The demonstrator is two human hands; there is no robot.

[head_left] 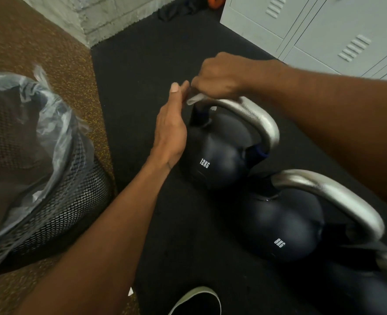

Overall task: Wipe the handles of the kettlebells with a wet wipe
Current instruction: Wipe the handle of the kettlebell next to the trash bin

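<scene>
- The wet wipe (196, 99) is pressed onto the far end of the steel handle (256, 114) of the 12 kg kettlebell (217, 153). It is gripped there by the right hand (219, 76), fingers curled over it, a hold judged to let it be drawn along the bar.
- The left hand (171, 130) is held flat, fingers straight, close by that kettlebell's left side and gripping nothing, probably to steady it. Whether its fingertips touch the wipe cannot be told.
- The 8 kg kettlebell (281, 226) is set just beside the 12 kg one, nearer the person, with no hand on it.
- A mesh bin (74, 189) is stood left of the 12 kg kettlebell and lined with a clear plastic bag (51, 114). Its contents are too dark to be made out.
</scene>
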